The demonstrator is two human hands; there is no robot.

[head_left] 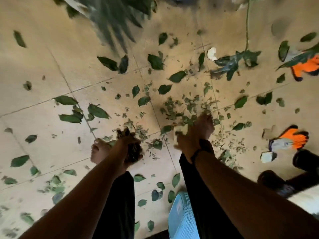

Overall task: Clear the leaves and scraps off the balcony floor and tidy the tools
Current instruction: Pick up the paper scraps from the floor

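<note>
Head view, looking straight down at the tiled balcony floor [57,66]. Frame is motion-blurred, so fine detail is soft.

Our left hand [128,149] is curled round a dark clump of scraps [133,152], held just above the floor beside our bare left foot [98,152]. Our right hand [185,141] is low over the floor with pale scraps [181,131] at the fingers; we can't tell if it's pinching them or just touching, too blurred. Dark band [198,151] on the right wrist.

Green leaves [98,111] are scattered over most of the tiles, whole ones to the left and centre. The densest patch of chopped leaf bits [186,104] lies just ahead of our right hand and right foot [206,124].

Right side: two orange-and-grey gloves on the floor, one near the top edge [309,66], one lower [291,138]. A cut leafy stem [238,61] lies between the upper glove and a white scrap [212,53]. Blurred plant foliage [114,19] at the top. Light blue mesh basket [181,219] at the bottom edge, between our legs.
</note>
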